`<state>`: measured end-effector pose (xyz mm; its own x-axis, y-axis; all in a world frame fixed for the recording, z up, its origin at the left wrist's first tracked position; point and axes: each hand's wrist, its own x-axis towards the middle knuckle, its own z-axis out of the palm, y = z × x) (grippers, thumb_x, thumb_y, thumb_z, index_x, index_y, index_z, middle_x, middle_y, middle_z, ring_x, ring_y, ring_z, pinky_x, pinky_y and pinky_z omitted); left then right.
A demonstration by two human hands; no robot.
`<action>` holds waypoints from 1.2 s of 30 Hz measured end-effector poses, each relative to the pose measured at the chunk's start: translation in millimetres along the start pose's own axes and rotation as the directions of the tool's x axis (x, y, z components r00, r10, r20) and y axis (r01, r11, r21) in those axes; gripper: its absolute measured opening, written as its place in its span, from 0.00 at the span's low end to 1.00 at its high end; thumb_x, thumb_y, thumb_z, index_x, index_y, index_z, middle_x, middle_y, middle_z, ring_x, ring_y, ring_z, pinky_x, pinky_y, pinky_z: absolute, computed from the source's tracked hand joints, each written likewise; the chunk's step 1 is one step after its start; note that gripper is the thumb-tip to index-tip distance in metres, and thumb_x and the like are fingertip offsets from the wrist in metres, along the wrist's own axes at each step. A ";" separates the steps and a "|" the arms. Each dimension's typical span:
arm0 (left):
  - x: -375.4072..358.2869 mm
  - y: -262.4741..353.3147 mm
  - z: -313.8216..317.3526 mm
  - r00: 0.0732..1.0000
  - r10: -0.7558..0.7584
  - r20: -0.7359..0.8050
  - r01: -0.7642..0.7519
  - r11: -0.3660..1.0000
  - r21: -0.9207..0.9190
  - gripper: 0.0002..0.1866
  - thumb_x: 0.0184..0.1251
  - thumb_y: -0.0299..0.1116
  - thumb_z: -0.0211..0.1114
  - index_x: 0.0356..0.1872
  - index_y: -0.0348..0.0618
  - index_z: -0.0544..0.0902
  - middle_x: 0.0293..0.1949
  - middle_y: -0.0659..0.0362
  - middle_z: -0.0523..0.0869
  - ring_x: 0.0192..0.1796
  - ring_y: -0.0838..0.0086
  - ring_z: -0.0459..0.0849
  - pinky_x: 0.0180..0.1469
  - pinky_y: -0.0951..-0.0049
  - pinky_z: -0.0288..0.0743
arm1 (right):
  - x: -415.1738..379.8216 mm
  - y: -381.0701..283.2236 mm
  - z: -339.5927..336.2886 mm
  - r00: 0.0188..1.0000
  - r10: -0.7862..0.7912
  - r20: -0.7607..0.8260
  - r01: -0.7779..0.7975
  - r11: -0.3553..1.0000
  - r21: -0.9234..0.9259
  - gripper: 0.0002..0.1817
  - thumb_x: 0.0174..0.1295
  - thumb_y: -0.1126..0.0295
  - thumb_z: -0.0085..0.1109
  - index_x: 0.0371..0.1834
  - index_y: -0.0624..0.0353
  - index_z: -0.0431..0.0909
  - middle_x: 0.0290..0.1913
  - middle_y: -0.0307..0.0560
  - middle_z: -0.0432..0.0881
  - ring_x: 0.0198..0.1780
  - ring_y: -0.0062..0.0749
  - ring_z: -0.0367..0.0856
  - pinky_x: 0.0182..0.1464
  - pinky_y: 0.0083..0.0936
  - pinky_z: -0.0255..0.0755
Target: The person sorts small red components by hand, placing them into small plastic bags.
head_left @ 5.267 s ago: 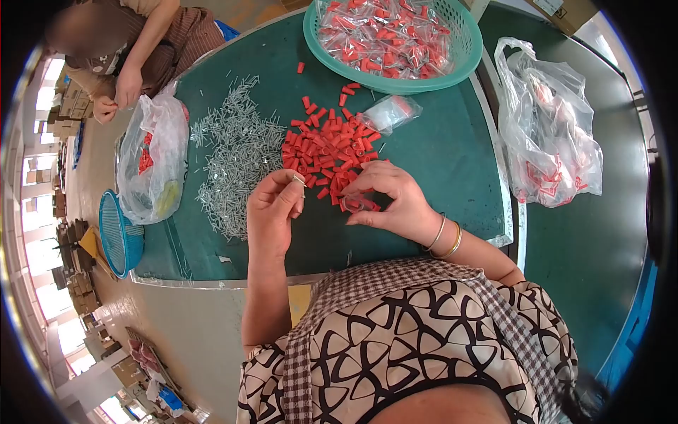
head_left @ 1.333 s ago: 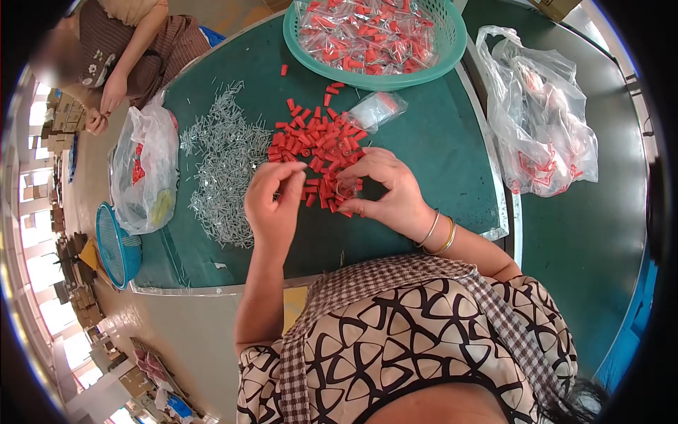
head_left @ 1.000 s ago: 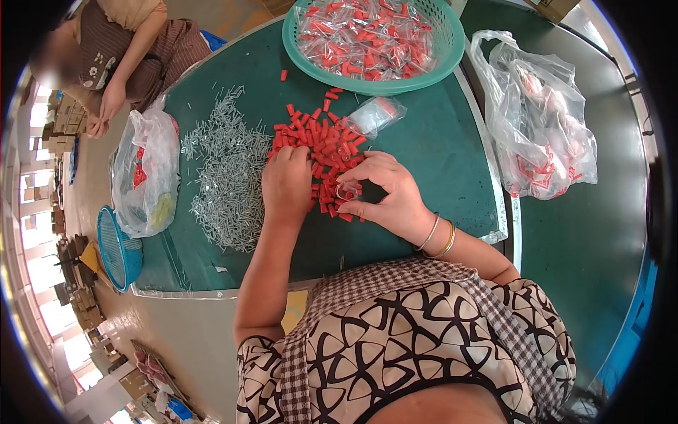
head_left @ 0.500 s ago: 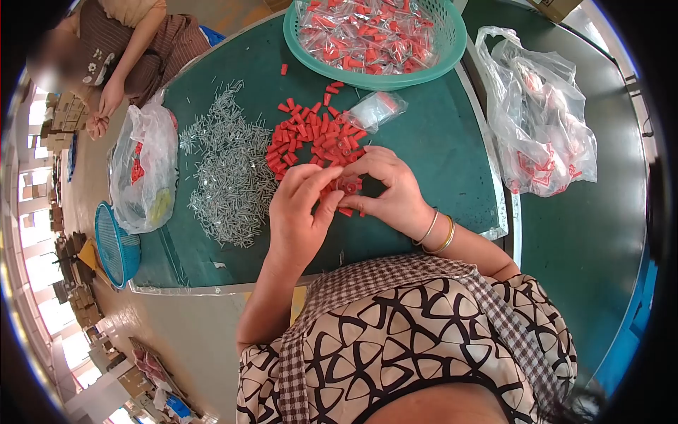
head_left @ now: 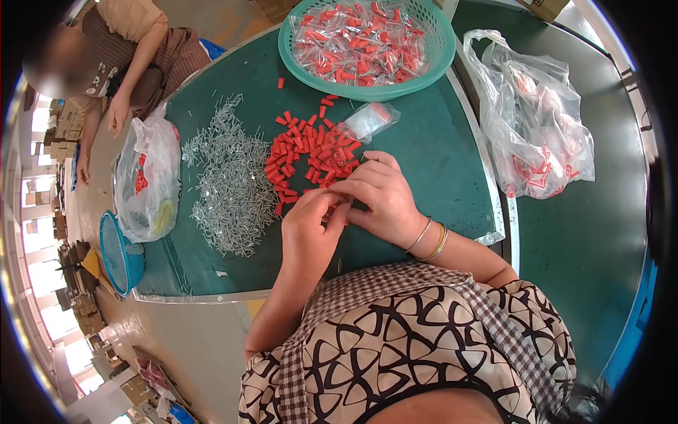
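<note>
My left hand (head_left: 308, 227) and my right hand (head_left: 387, 201) meet over the near part of the green table, fingertips pinched together. What they pinch is mostly hidden; a bit of red shows beneath the fingers. Just beyond them lies a pile of small red cone-shaped pieces (head_left: 311, 147). To its left spreads a heap of thin grey metal pins (head_left: 232, 187). A small clear packet (head_left: 369, 121) rests at the pile's upper right edge.
A green basket (head_left: 367, 92) of bagged red pieces stands at the far edge. Plastic bags lie left (head_left: 147, 184) and right (head_left: 540, 134). A blue basket (head_left: 121, 253) sits at the left edge. Another person (head_left: 134, 56) is at upper left.
My hands have closed together and come slightly nearer to me, uncovering more red pieces. The other person's hands have moved apart. The whole view has shifted slightly.
</note>
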<state>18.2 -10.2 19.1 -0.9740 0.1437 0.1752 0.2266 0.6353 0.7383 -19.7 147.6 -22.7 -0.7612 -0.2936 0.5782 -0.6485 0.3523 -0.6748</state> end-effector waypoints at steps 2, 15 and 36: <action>-0.2 2.4 -1.7 0.999 -0.035 0.027 0.036 0.999 -0.008 0.08 0.58 0.25 0.72 0.38 0.36 0.84 0.37 0.53 0.86 0.32 0.68 0.87 0.33 0.72 0.82 | 0.3 -1.9 -2.3 1.000 0.001 0.022 0.000 0.999 -0.038 0.22 0.38 0.71 0.74 0.41 0.49 0.83 0.32 0.33 0.81 0.39 0.31 0.80 0.64 0.44 0.67; -1.8 -7.8 0.5 0.968 -0.250 -0.017 0.251 0.967 0.032 0.06 0.59 0.26 0.70 0.35 0.36 0.83 0.33 0.53 0.86 0.33 0.69 0.87 0.34 0.71 0.80 | -0.8 -6.9 -0.6 0.989 -0.029 0.147 0.037 0.998 -0.051 0.26 0.40 0.66 0.75 0.48 0.48 0.81 0.36 0.35 0.81 0.41 0.32 0.81 0.67 0.47 0.63; 4.7 -1.5 -32.9 0.993 0.111 0.051 -0.116 0.987 0.111 0.17 0.54 0.16 0.69 0.45 0.43 0.81 0.31 0.58 0.82 0.31 0.67 0.84 0.34 0.68 0.77 | -0.4 -1.8 -0.9 0.978 0.171 0.118 -0.199 0.933 0.299 0.13 0.48 0.71 0.76 0.37 0.56 0.84 0.37 0.41 0.85 0.42 0.36 0.82 0.54 0.34 0.72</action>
<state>13.4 -35.4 40.3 -0.9419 0.2516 0.2225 0.3358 0.6948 0.6360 -18.3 147.9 -21.3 -0.8560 -0.3319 0.3963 -0.4554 0.1215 -0.8819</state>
